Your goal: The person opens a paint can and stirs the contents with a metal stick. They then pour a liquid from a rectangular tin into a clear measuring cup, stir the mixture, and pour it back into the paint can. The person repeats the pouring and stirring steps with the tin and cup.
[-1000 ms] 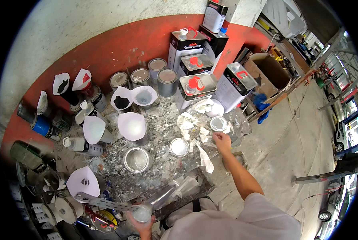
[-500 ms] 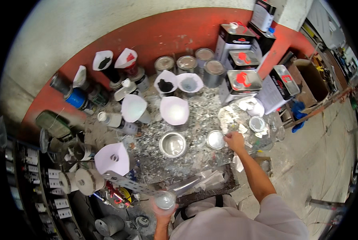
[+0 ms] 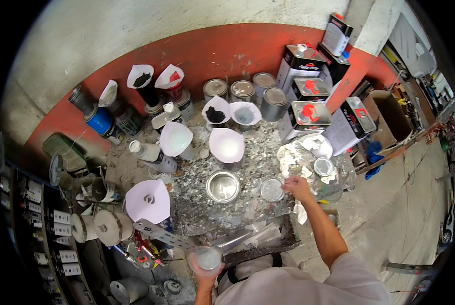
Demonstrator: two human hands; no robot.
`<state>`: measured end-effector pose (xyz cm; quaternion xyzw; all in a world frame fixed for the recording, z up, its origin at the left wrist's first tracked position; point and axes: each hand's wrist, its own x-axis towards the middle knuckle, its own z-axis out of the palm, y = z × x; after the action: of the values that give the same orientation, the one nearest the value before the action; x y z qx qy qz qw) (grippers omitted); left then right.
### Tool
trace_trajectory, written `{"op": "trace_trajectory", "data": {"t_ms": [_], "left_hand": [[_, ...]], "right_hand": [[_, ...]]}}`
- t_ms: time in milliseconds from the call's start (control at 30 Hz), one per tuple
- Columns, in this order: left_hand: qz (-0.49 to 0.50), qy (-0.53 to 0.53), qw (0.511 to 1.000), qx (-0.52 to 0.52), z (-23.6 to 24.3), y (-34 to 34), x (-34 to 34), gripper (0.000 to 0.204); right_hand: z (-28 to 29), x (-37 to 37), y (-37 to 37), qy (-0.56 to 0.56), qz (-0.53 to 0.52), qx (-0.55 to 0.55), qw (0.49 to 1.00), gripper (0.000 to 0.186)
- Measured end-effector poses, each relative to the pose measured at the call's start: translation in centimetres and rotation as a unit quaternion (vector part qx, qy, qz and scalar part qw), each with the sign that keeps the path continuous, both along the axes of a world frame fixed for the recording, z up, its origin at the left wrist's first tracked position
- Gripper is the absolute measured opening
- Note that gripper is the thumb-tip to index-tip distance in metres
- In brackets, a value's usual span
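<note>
My left hand (image 3: pixel 205 268) is closed around a clear cup (image 3: pixel 208 258) at the front of the worktable, beside a perforated metal strip (image 3: pixel 169 236). On the right, my right hand (image 3: pixel 296 188) pinches the edge of a round metal lid (image 3: pixel 272 189) low over the speckled tabletop. To the left of the lid stands an open round tin (image 3: pixel 223 186), with shiny metal inside. Behind the tin, a white paper strainer (image 3: pixel 227 144) rests in a container.
More paper strainers (image 3: pixel 148 201) stand left and behind. Closed paint tins (image 3: pixel 274 103) line the red wall. Rectangular solvent cans (image 3: pixel 305 121) crowd the back right, near crumpled white paper (image 3: pixel 290 158) and another round lid (image 3: pixel 323 166). A shelf rack (image 3: pixel 60 229) stands left.
The view has tilted slightly, shifting most things downward. The left hand and cup have moved slightly left and down; the right hand stays at the lid's edge.
</note>
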<state>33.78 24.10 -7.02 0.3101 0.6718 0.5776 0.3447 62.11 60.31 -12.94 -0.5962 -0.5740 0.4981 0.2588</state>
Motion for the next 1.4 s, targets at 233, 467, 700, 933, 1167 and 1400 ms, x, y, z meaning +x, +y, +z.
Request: {"op": "trace_trajectory", "data": {"t_ms": [233,467,700,933,1167,1400], "left_hand": [[0.035,0.006,0.999,0.024,-2.3,-1.1,0.2,0.103],[0.02,-0.057,0.998,-0.009,2.7,0.1,-0.1,0.09],[0.028,-0.003,0.999,0.026,2.1,-0.8,-0.5,0.095],[0.028,0.014,0.999,0.024,1.9,-1.4,-1.4,0.087],[0.052,-0.043,0.996,0.056,2.6,-2.0,-1.9,0.083],[0.009,-0.063,0.997,0.035,4.0,-3.9,-3.9,0.077]], "right_hand": [[8.5,-4.0,-3.4,0.138,0.043,-0.017,0.989,0.025],[16.3,-13.9,-5.7,-0.042,0.313,0.426,0.848,0.02],[13.0,-18.1,-5.9,-0.152,0.419,0.467,0.764,0.012],[13.0,-18.2,-6.7,-0.2,0.432,0.441,0.761,0.013],[14.2,-19.1,-7.2,-0.253,0.411,0.457,0.747,0.014],[12.0,-17.6,-6.9,-0.172,0.279,0.438,0.837,0.033]]}}
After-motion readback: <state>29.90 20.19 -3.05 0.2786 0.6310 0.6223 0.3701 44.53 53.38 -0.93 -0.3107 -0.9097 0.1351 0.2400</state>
